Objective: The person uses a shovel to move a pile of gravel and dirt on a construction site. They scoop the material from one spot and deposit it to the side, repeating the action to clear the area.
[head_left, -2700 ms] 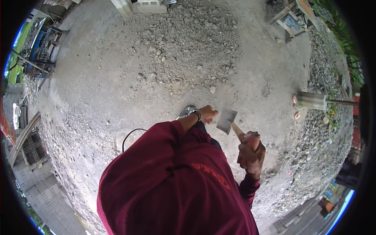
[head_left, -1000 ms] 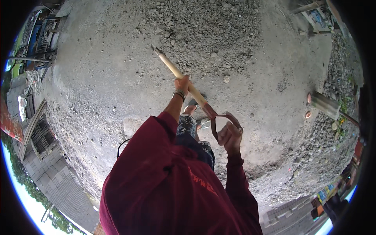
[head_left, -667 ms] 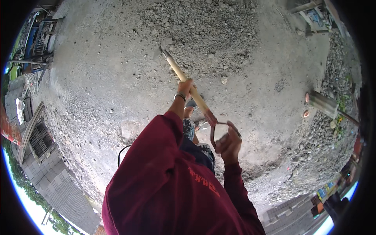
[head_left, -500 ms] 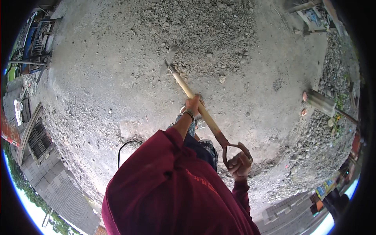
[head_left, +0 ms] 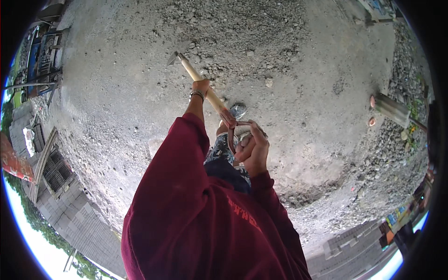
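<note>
The shovel (head_left: 215, 101) is held slantwise in front of the person, over the gritty ground (head_left: 116, 112); its blade (head_left: 172, 59) is toward the upper left, near the edge of the loose gravel (head_left: 233, 42), and I cannot tell if it touches the surface or hangs a little above it; the left hand (head_left: 201, 86) is clenched around the pale wooden shaft (head_left: 189, 69), nearer to the blade than the other hand is, with a bracelet (head_left: 196, 94) at the wrist; the right hand (head_left: 254, 147) is at the looped handle (head_left: 231, 140), its fingers curled in around the end grip, as far as this angle lets me see; the 2 hands are apart along the same tool, and 1 foot (head_left: 238, 110) shows just beside the base of the loop; farther to the right is a grey column-like piece (head_left: 392, 108), near the rubble. For handling, I judge the shovel stiff and moderately heavy; the metal blade probably makes the far end heavier, more so under a load; the shaft looks smooth and round, so it may turn or slide in a loose palm; it does not seem fragile, and a firm squeeze should not harm it; the good places to take hold are 2: low on the wood, to bear the weight, and the crossbar of the loop, to steer and prevent twisting; the thin blade edge is better left alone.
</note>
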